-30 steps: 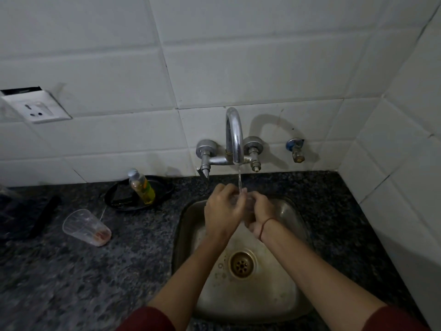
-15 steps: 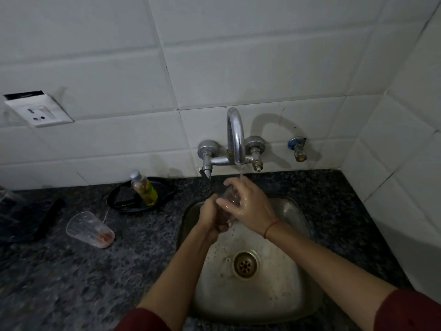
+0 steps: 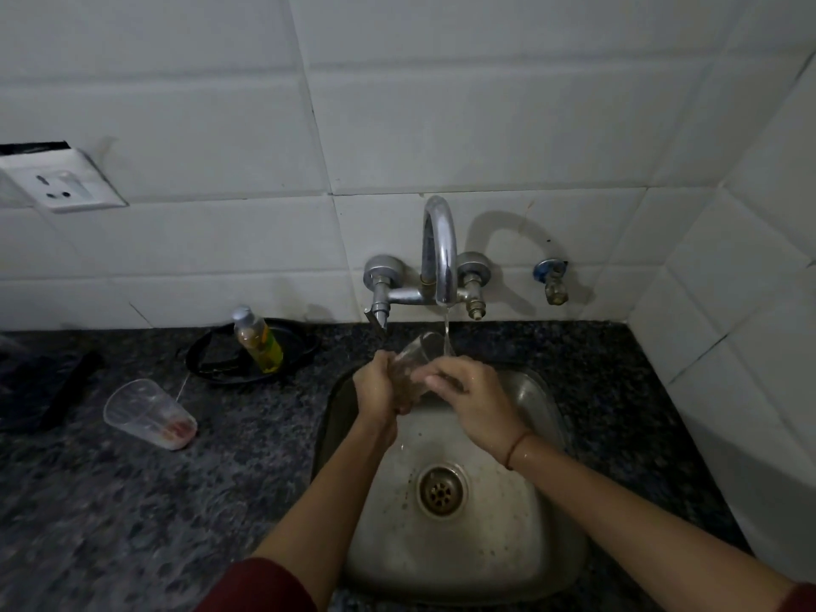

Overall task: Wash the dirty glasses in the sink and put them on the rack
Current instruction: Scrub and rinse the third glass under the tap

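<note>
Clear glass (image 3: 417,353) tilts under the tap's (image 3: 439,249) stream above the sink (image 3: 485,549) — the left hand (image 3: 379,388) grips its base, the right hand (image 3: 470,401) curls fingers round its side. Left of the sink, a second glass (image 3: 148,415) lies sideways on the speckled surface (image 3: 132,523) — white tiles (image 3: 441,103) behind the sink.

Both forearms reach forward and converge; the left hand (image 3: 379,387) curls round the lower part of a glass (image 3: 417,356). The right hand (image 3: 474,401), palm down, curls its fingers against that glass; its wrist is wet.
</note>
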